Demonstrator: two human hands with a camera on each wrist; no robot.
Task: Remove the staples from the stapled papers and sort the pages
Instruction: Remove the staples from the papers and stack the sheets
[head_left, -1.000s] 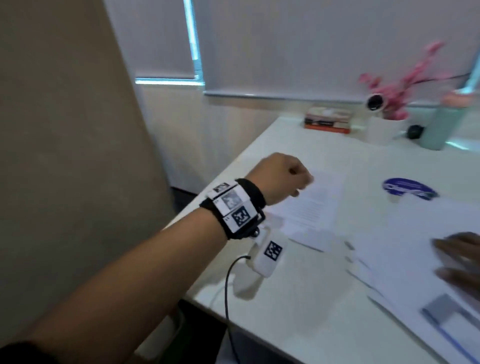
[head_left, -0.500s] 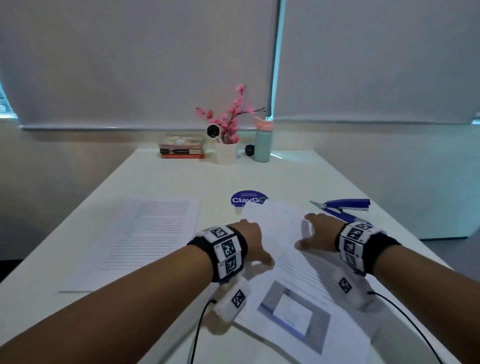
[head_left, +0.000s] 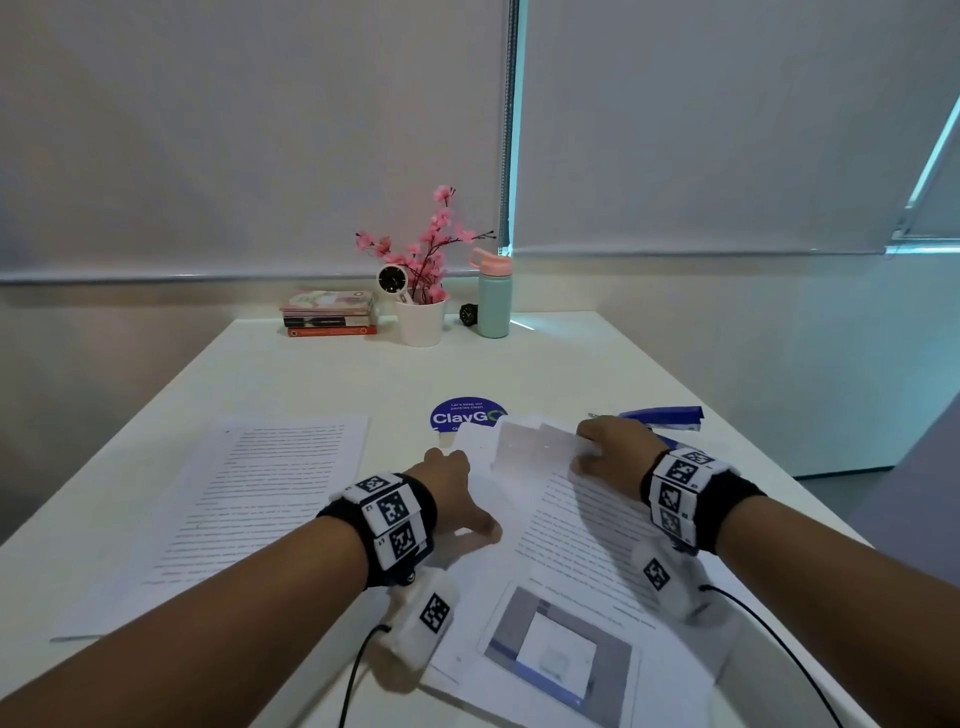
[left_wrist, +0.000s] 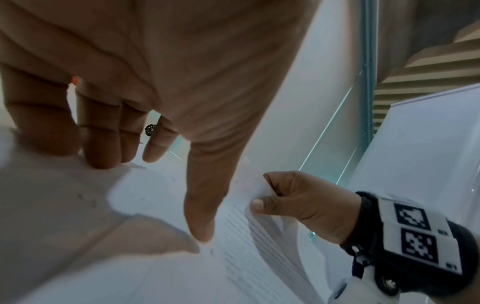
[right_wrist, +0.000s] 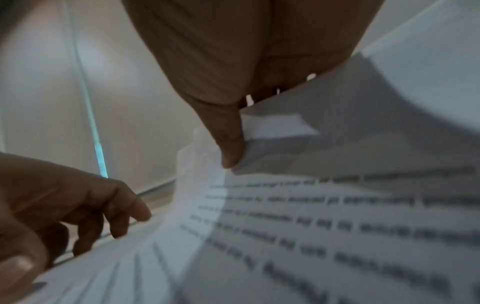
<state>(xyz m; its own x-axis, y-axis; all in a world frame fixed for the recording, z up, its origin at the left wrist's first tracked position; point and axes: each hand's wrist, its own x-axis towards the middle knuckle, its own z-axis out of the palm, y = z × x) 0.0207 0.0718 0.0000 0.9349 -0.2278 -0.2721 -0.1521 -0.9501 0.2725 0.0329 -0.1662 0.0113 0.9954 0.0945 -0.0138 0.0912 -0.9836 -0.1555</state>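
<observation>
1. The stapled papers (head_left: 587, 525) lay on the white table (head_left: 311, 374), right in front of the person. The top page had lines of print and a grey picture near the bottom. Its far corner was bent up off the pages under it.
2. A single page (head_left: 249, 499) lay flat on the table to the left, apart from the papers.
3. A blue stapler (head_left: 662, 417) lay just behind the right hand.
4. The right hand (head_left: 613, 454) pinched the lifted corner. In the right wrist view the thumb (right_wrist: 228, 144) pushed on the top of the folded corner, and the other fingers curled behind the paper.
5. The left hand (head_left: 449, 499) rested on the left side of the papers with its fingers nearly straight and spread. In the left wrist view the fingertips (left_wrist: 101, 152) and the thumb touched the paper and held nothing.
6. A blue round sticker (head_left: 465, 415) showed on the table just past the papers. Books (head_left: 330, 314), a pot (head_left: 421, 322) of pink flowers and a bottle (head_left: 493, 296) stood at the far edge.
7. Half a second before, the corner had been lying flat under the right hand. Now it stood up in a pinch. The left hand stayed in about the same place on the papers.
</observation>
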